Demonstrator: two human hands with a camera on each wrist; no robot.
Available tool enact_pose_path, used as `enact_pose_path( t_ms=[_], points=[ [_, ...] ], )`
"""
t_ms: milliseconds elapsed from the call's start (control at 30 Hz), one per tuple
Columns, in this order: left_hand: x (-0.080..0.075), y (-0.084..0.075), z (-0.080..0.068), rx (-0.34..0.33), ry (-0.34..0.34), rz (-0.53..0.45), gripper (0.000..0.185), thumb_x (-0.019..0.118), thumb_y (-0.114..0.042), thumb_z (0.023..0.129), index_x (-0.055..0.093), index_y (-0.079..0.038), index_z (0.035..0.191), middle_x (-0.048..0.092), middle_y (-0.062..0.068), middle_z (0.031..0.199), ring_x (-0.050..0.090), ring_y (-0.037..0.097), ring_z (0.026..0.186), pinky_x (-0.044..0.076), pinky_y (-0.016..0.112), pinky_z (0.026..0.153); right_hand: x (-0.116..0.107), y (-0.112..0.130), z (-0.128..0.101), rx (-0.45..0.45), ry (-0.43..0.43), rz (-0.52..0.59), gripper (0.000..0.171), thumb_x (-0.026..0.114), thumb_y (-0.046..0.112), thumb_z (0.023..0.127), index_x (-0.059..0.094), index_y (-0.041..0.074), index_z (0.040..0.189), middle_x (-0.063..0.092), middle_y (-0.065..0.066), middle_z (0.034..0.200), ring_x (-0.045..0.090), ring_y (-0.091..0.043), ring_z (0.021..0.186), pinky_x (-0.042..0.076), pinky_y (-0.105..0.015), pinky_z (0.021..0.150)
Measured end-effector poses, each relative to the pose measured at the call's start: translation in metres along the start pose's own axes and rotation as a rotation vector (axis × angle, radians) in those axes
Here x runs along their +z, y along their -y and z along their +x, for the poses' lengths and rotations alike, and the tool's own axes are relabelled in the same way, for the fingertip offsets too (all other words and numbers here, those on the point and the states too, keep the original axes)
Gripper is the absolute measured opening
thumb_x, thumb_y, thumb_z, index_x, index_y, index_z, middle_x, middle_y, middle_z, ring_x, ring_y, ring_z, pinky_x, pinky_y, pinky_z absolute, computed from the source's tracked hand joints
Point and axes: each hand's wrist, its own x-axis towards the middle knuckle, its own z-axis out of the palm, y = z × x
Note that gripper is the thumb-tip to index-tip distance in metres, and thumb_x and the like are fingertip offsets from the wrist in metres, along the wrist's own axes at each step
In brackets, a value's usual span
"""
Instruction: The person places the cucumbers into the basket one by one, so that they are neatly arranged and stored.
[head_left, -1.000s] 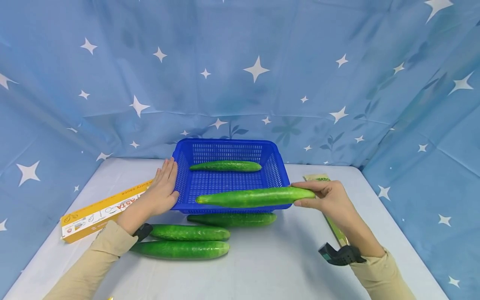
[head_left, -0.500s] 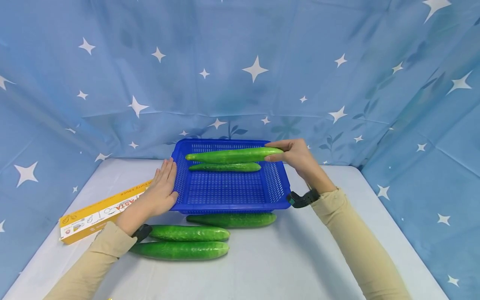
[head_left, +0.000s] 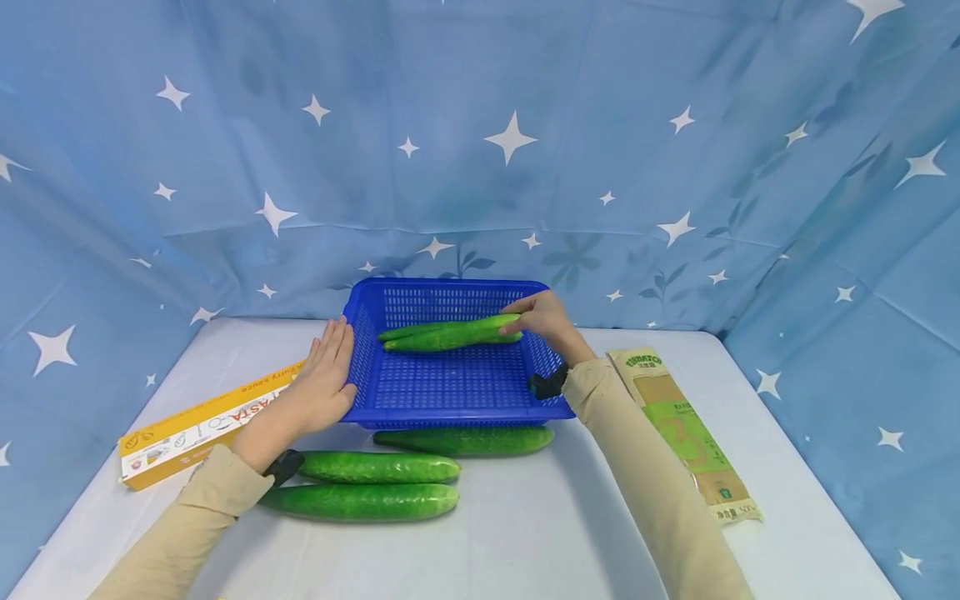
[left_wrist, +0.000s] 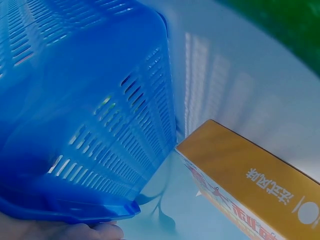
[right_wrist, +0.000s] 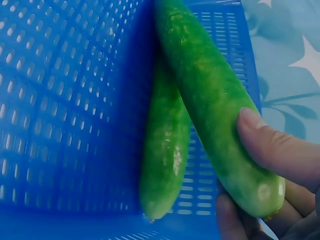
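Note:
My right hand (head_left: 546,321) grips a cucumber (head_left: 450,337) by its right end, inside the blue plastic basket (head_left: 457,414). In the right wrist view the thumb (right_wrist: 270,145) lies on top of the held cucumber (right_wrist: 210,100), with fingers curled beneath. A second cucumber (right_wrist: 167,145) lies in the basket, partly overlapped by the held one. My left hand (head_left: 322,383) rests with straight fingers against the basket's left side; the left wrist view shows its fingertips (left_wrist: 107,231) at the basket's rim (left_wrist: 75,212).
One cucumber (head_left: 465,441) lies at the basket's front side. Two more, a cucumber (head_left: 382,467) and another cucumber (head_left: 367,502), lie by my left wrist. A yellow and white pasta box (head_left: 210,425) stands left; a flat green-and-tan packet (head_left: 682,433) lies right.
My right hand has carried the cucumber from over the basket's front rim to its back, then lowered it beside the other cucumber. The packet on the right has come into full view. My left hand has stayed put.

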Motion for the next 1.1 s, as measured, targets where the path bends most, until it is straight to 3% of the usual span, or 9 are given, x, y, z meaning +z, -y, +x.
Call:
enact_pose_path(
  t_ms=[167,333,633,733,933,1100],
  points=[
    [0.0,0.0,0.0,0.003,-0.004,-0.005,0.076,0.042,-0.008,0.095,-0.003,0.013,0.152,-0.015,0.029,0.16,-0.02,0.038,0.147,-0.003,0.059,0.118,0.01,-0.005,0.004,0.02,-0.013,-0.017,0.042,0.083,-0.001,0.074,0.072,-0.004,0.115,0.064,-0.021,0.128,0.054,-0.034,0.123,0.047,-0.046,0.102],
    [0.0,0.0,0.001,0.006,-0.004,-0.003,0.076,0.042,-0.009,0.095,-0.004,0.013,0.152,-0.016,0.029,0.16,-0.02,0.038,0.147,-0.003,0.059,0.118,0.015,-0.008,0.007,0.051,-0.021,-0.134,0.042,0.084,0.001,0.073,0.074,-0.002,0.113,0.066,-0.02,0.124,0.057,-0.036,0.119,0.048,-0.045,0.1],
    [0.002,0.001,0.001,0.007,-0.012,0.0,0.077,0.042,-0.008,0.095,-0.003,0.013,0.152,-0.015,0.029,0.16,-0.02,0.038,0.147,-0.003,0.059,0.118,0.023,-0.014,0.016,0.14,-0.007,-0.304,0.04,0.087,0.005,0.071,0.076,0.001,0.109,0.063,-0.019,0.129,0.037,-0.042,0.138,0.034,-0.049,0.113],
    [0.004,0.0,0.001,0.009,-0.015,0.0,0.077,0.042,-0.009,0.095,-0.004,0.013,0.153,-0.015,0.028,0.16,-0.019,0.037,0.147,-0.003,0.059,0.118,0.023,-0.015,0.014,0.151,0.003,-0.304,0.039,0.087,0.004,0.072,0.076,0.001,0.108,0.06,-0.02,0.133,0.033,-0.042,0.141,0.033,-0.049,0.114],
    [0.004,0.0,0.0,0.005,-0.009,0.0,0.076,0.041,-0.009,0.095,-0.004,0.012,0.153,-0.017,0.027,0.16,-0.02,0.037,0.147,-0.003,0.059,0.118,0.015,-0.007,0.007,0.093,0.002,-0.234,0.033,0.081,0.002,0.076,0.075,-0.001,0.108,0.063,-0.02,0.129,0.052,-0.038,0.126,0.047,-0.048,0.102],
    [0.001,0.001,0.0,-0.002,0.0,-0.001,0.076,0.041,-0.008,0.096,-0.005,0.012,0.153,-0.018,0.027,0.16,-0.021,0.037,0.147,-0.003,0.059,0.118,0.001,0.012,-0.005,-0.004,0.038,-0.163,0.036,0.078,0.0,0.079,0.072,-0.003,0.114,0.068,-0.022,0.119,0.062,-0.035,0.11,0.051,-0.047,0.095]
  ],
)
